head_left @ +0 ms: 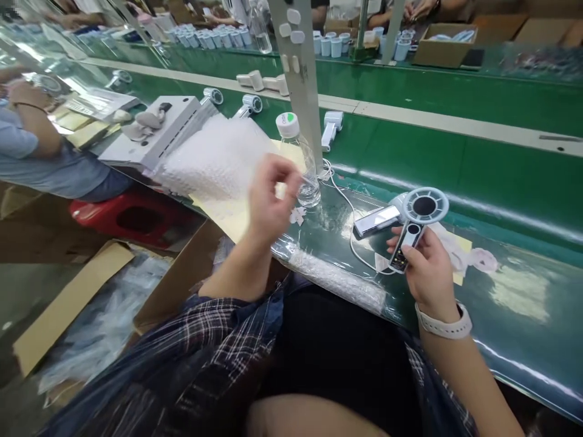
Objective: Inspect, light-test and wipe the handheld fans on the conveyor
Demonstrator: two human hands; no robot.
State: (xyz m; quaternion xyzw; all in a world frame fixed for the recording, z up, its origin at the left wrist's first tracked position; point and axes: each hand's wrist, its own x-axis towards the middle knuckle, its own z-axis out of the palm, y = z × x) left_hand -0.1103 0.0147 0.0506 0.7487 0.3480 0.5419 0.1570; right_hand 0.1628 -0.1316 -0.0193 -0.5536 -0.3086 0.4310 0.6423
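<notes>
One bottle (308, 182) stands on the table (514, 303). One round-headed, pale blue fan (425, 207) is upright above it, its handle gripped by the right hand (428, 267); the left hand (273, 197) is blurred, fingers curled, contents unclear.

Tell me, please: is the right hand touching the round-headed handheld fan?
Touching. In the head view, the right hand grips the handheld fan by its handle, with the thumb on the front.
</notes>
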